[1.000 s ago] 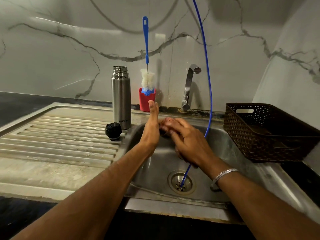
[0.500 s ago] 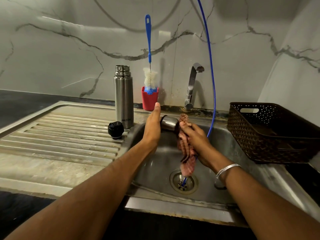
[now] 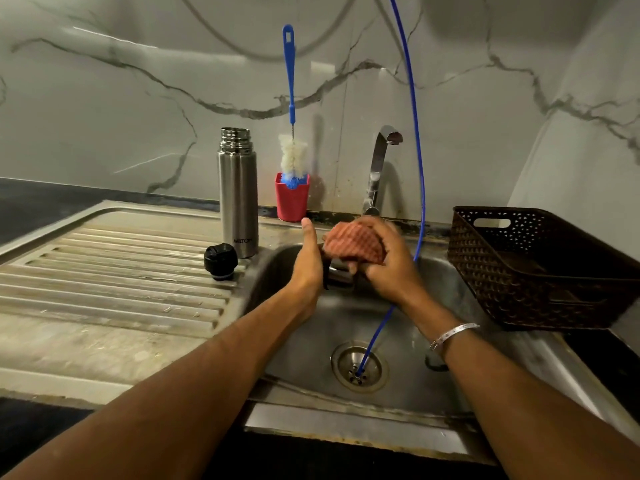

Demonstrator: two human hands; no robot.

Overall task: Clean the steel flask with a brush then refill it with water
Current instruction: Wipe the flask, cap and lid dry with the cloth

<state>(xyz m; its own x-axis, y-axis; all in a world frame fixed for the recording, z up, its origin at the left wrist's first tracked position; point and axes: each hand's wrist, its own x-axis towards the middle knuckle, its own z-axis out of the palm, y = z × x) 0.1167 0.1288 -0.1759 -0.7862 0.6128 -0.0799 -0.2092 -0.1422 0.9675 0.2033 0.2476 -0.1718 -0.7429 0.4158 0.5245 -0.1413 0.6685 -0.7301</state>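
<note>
The steel flask (image 3: 238,202) stands upright and uncapped on the drainboard, its black stopper (image 3: 220,261) lying beside it. A blue-handled bottle brush (image 3: 292,157) stands in a red cup (image 3: 292,202) behind. Over the sink, my left hand (image 3: 308,265) is upright with straight fingers, palm pressed against the end of a small steel cap (image 3: 341,271). My right hand (image 3: 391,268) grips a red checked cloth (image 3: 353,244) wrapped over that cap. Most of the cap is hidden by the cloth and hands.
The steel sink (image 3: 311,341) lies below my hands with its drain at the front. A tap (image 3: 379,168) rises at the back. A thin blue hose (image 3: 417,168) hangs down into the drain. A dark woven basket (image 3: 540,271) sits right; the ribbed drainboard (image 3: 104,271) spreads left.
The cloth hung loose from my right hand half a second ago; now it is bunched over the steel cap. Both hands stay over the sink.
</note>
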